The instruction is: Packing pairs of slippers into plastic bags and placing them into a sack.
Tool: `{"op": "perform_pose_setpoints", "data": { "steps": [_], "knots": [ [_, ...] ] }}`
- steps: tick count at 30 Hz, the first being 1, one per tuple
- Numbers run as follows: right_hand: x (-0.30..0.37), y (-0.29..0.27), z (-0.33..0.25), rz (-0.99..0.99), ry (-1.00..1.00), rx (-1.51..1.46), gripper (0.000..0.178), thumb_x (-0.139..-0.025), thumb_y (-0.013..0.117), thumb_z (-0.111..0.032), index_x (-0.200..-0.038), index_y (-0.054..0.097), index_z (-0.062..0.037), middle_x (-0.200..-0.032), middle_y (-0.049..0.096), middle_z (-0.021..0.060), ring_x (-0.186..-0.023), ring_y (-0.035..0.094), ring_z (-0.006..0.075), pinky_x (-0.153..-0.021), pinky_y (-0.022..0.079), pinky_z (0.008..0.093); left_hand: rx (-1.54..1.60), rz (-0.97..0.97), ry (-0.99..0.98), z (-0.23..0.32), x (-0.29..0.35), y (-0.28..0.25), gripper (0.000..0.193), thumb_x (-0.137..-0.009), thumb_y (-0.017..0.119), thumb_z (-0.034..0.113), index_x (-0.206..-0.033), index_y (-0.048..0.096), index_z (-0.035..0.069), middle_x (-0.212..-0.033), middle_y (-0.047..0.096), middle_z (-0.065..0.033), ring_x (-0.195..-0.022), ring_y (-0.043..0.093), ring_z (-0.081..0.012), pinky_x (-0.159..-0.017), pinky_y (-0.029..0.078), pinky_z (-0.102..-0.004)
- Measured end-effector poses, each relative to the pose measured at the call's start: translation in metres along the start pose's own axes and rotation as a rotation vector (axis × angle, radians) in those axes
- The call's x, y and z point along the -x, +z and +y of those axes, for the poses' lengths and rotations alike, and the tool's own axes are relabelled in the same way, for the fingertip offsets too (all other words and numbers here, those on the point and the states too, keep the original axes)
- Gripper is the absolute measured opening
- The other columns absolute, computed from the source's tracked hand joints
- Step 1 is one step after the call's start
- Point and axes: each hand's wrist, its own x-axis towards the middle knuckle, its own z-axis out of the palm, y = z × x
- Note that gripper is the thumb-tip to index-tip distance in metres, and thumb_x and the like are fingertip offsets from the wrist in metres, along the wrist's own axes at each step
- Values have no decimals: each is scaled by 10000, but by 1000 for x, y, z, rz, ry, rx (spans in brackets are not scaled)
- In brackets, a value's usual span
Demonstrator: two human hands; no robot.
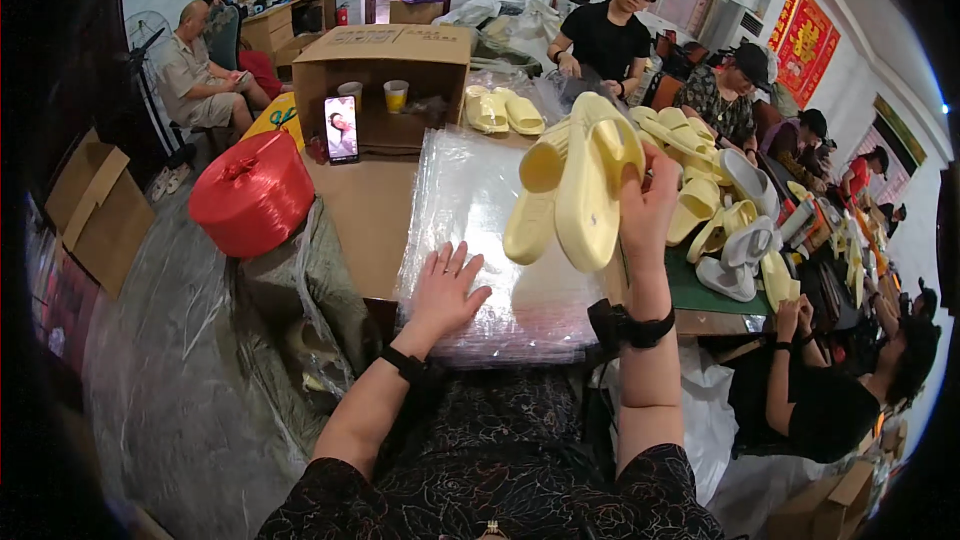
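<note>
My right hand grips a pair of pale yellow slippers and holds them raised above a stack of clear plastic bags. The slippers hang side by side, the nearer one with its sole toward me. My left hand lies flat on the bags near their front left corner, fingers spread, holding nothing. Past the bags, another yellow pair rests on the table. More yellow slippers and some grey slippers are heaped to the right of my right hand.
A cardboard box with cups in it stands at the back, a phone propped before it. A large red twine roll sits at the left on a green-grey sack. Several people work along the right; one sits at far left.
</note>
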Motion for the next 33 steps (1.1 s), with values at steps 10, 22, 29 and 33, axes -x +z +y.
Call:
{"op": "perform_pose_setpoints", "data": {
  "steps": [10, 22, 29, 33],
  "knots": [
    [89, 16, 102, -372, 209, 502, 324, -815, 621, -89, -1134, 570, -109, -1128, 509, 158, -928, 611, 399, -763, 523, 478, -43, 4, 25, -7, 1, 7, 645, -949, 468, 518, -1403, 480, 60, -1537, 329, -201, -1436, 259, -399, -1192, 148, -491],
    [197, -19, 7, -668, 276, 65, 145, -856, 662, -119, -951, 628, -15, -805, 625, 183, -732, 639, 352, -667, 504, 413, -38, 12, 18, -3, 0, 4, 658, -960, 413, 534, -1390, 492, 43, -1533, 345, -193, -1447, 251, -376, -1195, 144, -487],
    [334, -129, 109, -1141, 1339, -23, 287, -873, 696, -280, -812, 643, -4, -711, 658, 103, -617, 680, 193, -501, 532, 360, -75, 26, 20, -3, 2, 3, 664, -958, 413, 550, -1385, 494, 47, -1530, 352, -187, -1439, 263, -382, -1193, 155, -488],
    [317, -153, 71, -1230, 1638, 5, 260, -880, 700, -238, -799, 660, 5, -715, 636, 65, -628, 622, 146, -539, 493, 274, -62, 14, 0, -5, 6, 2, 670, -966, 398, 558, -1393, 479, 48, -1535, 342, -187, -1438, 261, -387, -1195, 155, -486]
  ]
}}
